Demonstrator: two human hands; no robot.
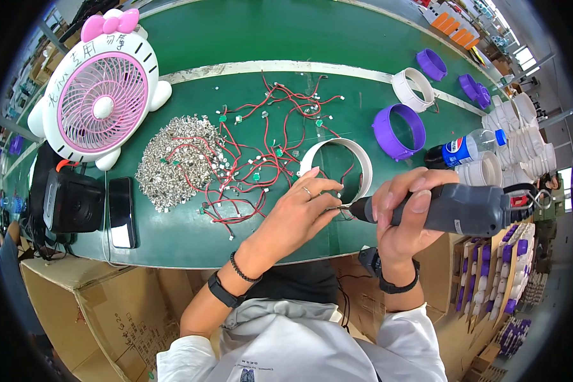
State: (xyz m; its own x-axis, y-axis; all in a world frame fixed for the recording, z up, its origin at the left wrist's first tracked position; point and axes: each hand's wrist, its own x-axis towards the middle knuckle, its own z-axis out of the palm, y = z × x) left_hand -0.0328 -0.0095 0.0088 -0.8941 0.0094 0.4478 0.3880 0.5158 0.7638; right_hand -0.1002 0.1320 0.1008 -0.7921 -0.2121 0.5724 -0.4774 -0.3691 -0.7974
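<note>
At the bottom of the frame is the person's white top, with both arms reaching up from it. Brown cardboard boxes (102, 305) sit below the bench edge at the lower left.

The right hand (404, 213) is in the middle right of the frame. Its fingers are wrapped tight around a grey power screwdriver (461, 209), which lies sideways with its dark tip pointing left. The left hand (296, 213) is just beside that tip. Its fingers (321, 186) are pinched on a small part that is too tiny to make out, right at the tip of the tool. Both hands are over the near edge of the green bench (191, 245).

Just behind the hands a white ring (356, 153) lies on the bench, touching the left fingertips. To its left is a tangle of red wires (248, 159), and further left a heap of small silver metal bits (172, 165). A black phone (122, 212) and a black box (73, 200) lie at the left edge.

Further back, a purple ring (398, 130) and a plastic bottle with a blue cap (468, 148) sit at the right. A white and pink fan (102, 95) with a pink bow stands at the upper left. More white and purple rings (423, 79) lie at the upper right.
</note>
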